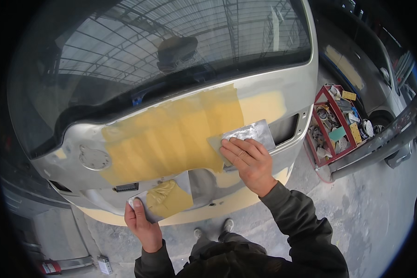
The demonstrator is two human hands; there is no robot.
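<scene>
A silver vehicle tailgate [296, 92] fills the middle, with a broad band of yellow filler [171, 132] streaked across it below the dark rear window. My right hand [250, 164] grips a flat metal spreader [255, 132], fingers pressed on it against the panel at the filler's right end. Lower left, my left hand [143, 224] pinches the edge of a metal board [157, 208] bearing a mound of yellow filler paste [169, 197]. A round bare emblem recess [92, 157] shows at the panel's left.
A red rack [329, 157] of tins, pads and tools stands at right, beside a grey car [361, 65] with a filler patch and a detached curved panel [389, 143]. My feet stand on the concrete floor [331, 208]. A metal can [104, 264] sits lower left.
</scene>
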